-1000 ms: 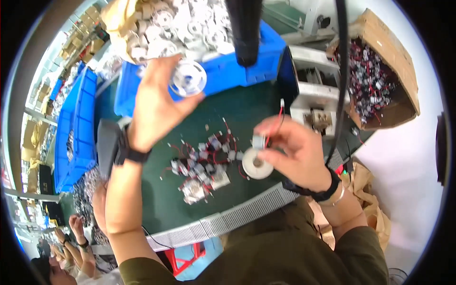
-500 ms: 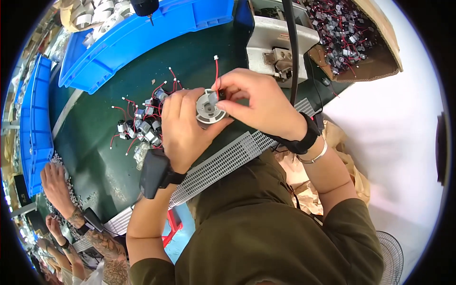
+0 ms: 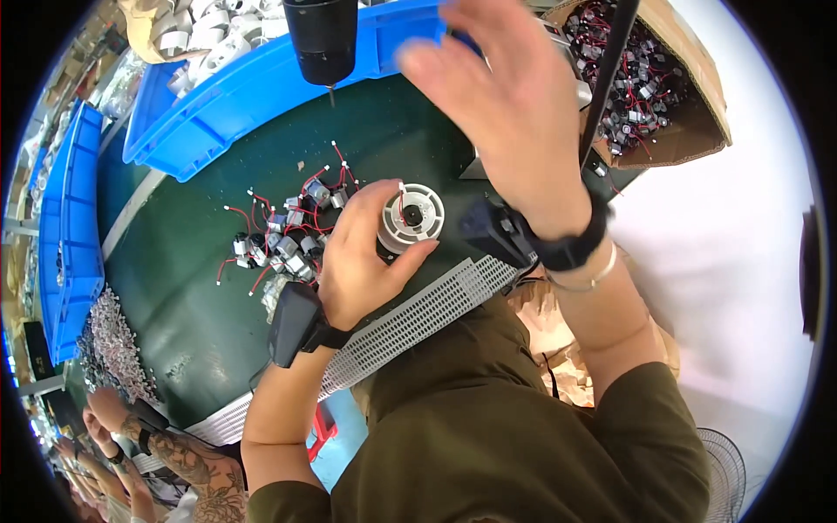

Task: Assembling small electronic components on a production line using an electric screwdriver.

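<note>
My left hand [image 3: 357, 261] grips a round white plastic housing [image 3: 432, 228] by its side, just above the green work surface. A small motor [image 3: 412, 214] sits in the housing's middle, its black end up, with a thin red wire beside it. My right hand [image 3: 523, 113] is raised at the upper right, blurred, holding nothing that shows, its fingers and thumb apart. Left of that hand hangs a black electric screwdriver [image 3: 323, 44], bit pointing down, apart from both hands. Small motors with red wires [image 3: 288, 244] lie piled left of my left hand.
A blue bin [image 3: 253, 100] with white rings stands at the back. Another blue bin [image 3: 70, 235] is at the far left, near a heap of small parts [image 3: 113, 349]. A cardboard box [image 3: 689, 139] holds more motors. Co-workers' arms [image 3: 187, 453] show at lower left.
My right hand has left the motor, now seated in the housing, and swung up and away. The screwdriver appears lower and larger. A co-worker's hand has drawn back from the small parts.
</note>
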### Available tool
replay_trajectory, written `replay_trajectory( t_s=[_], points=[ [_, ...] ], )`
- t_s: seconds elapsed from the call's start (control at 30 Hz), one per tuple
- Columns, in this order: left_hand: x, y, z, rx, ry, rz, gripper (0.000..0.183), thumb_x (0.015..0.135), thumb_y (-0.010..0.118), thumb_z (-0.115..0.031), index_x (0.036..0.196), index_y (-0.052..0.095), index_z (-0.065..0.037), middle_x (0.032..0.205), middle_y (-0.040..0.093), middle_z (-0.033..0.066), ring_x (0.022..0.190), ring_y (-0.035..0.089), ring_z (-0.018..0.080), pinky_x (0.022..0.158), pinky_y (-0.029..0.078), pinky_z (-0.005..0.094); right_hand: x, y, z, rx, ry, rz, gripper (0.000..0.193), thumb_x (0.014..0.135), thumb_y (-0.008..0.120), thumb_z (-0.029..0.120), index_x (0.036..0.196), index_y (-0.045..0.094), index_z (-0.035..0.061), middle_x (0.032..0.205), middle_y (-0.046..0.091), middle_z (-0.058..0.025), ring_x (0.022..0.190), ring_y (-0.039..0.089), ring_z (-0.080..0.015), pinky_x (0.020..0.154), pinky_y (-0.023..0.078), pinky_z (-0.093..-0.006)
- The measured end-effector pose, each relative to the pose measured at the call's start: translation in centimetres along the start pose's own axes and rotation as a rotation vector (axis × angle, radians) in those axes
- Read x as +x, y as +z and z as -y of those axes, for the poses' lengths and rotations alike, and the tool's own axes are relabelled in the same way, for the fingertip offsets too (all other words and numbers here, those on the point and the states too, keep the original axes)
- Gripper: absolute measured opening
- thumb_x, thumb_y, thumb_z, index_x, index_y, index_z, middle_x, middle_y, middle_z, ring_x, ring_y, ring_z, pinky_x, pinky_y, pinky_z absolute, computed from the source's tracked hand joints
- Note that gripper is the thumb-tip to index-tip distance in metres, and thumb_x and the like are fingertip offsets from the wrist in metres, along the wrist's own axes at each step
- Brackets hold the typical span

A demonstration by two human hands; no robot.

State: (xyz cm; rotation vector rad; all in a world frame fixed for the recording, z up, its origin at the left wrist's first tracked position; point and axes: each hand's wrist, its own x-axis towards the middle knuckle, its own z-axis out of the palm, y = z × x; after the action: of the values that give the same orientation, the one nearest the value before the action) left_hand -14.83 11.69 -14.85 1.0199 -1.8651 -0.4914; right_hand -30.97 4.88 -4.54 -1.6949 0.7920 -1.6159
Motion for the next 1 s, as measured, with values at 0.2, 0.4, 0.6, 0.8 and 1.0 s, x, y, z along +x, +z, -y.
replay_trajectory(
  t_s=[0.2,0.4,0.6,0.8,1.0],
  points=[
    [1.0,-0.6,-0.6,0.056,0.068,0.034,0.051,0.065,0.081,-0.010,0.108,0.057,0.000,0.112,0.058,0.0146,0.095,0.061,0.0307,0.081,0.051,0.0349,6.0,-2.2,2.8,-0.644,-0.836,0.283,0.023,0.084,0.063,0.006,0.105,0.057,-0.0013,0.103,0.057,-0.0093,0.087,0.058,-0.0164,0.076,0.048,-0.0295],
    [1.0,-0.8,-0.1,0.040,0.063,0.083,0.039,0.064,0.082,-0.011,0.097,0.063,-0.001,0.113,0.059,0.0139,0.096,0.061,0.0297,0.080,0.051,0.0344,6.0,-3.6,5.4,0.233,-0.303,0.237,0.018,0.085,0.061,0.011,0.095,0.058,-0.0030,0.083,0.057,-0.0082,0.073,0.059,-0.0156,0.066,0.048,-0.0270],
    [0.5,-1.2,0.5,0.076,0.070,0.093,0.038,0.063,0.083,-0.009,0.096,0.065,-0.002,0.115,0.059,0.0156,0.099,0.061,0.0288,0.081,0.052,0.0338,1.4,-7.6,4.2,0.156,0.006,-0.202,0.017,0.080,0.066,0.001,0.094,0.057,-0.0029,0.073,0.059,-0.0063,0.057,0.058,-0.0137,0.053,0.047,-0.0246],
    [0.5,-1.0,0.8,0.082,0.102,0.119,0.040,0.061,0.083,-0.007,0.097,0.067,-0.003,0.118,0.058,0.0159,0.100,0.061,0.0286,0.081,0.052,0.0341,1.0,-10.1,0.8,0.183,-0.412,0.002,0.022,0.079,0.067,0.002,0.097,0.057,-0.0045,0.075,0.059,-0.0069,0.058,0.059,-0.0145,0.054,0.049,-0.0264],
    [0.3,-0.8,1.0,0.070,0.103,0.114,0.042,0.059,0.082,-0.006,0.098,0.068,-0.004,0.119,0.058,0.0165,0.103,0.060,0.0296,0.082,0.051,0.0353,1.3,-10.5,-0.6,0.347,-0.406,0.035,0.023,0.079,0.067,0.003,0.098,0.056,-0.0054,0.075,0.059,-0.0075,0.059,0.059,-0.0146,0.055,0.049,-0.0263]
  ],
)
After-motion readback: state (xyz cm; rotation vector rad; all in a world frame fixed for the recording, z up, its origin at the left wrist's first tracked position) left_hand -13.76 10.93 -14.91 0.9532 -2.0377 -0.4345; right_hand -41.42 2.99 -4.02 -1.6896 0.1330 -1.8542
